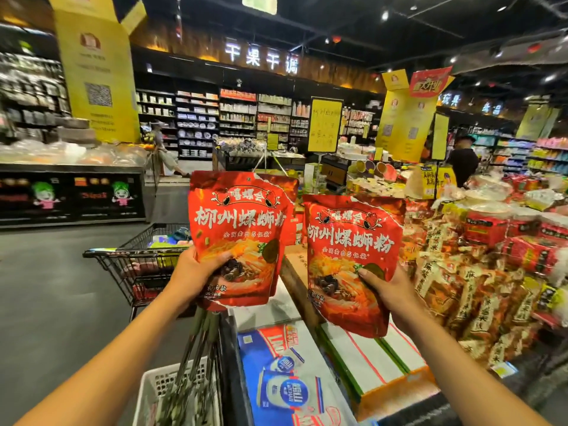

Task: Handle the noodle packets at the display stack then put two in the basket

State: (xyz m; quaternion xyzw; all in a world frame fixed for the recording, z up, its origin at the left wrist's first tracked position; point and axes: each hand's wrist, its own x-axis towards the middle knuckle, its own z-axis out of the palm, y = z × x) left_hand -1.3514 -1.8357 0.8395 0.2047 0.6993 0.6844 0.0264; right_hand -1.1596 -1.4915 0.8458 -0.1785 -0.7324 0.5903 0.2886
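My left hand (196, 270) grips a red noodle packet (239, 222) by its lower left corner, thumb across the front. Another packet seems to lie behind it, its edge showing at the upper right. My right hand (388, 292) holds a matching red noodle packet (350, 250) by its lower right corner, thumb on the front. Both packets are raised upright side by side, above the front of a shopping cart.
A black wire shopping cart (132, 256) with goods stands ahead on the left. A white basket (147, 392) and blue-white packs (285, 388) lie below my arms. A display of bagged foods (479, 272) fills the right. Shelves and a few shoppers stand farther back.
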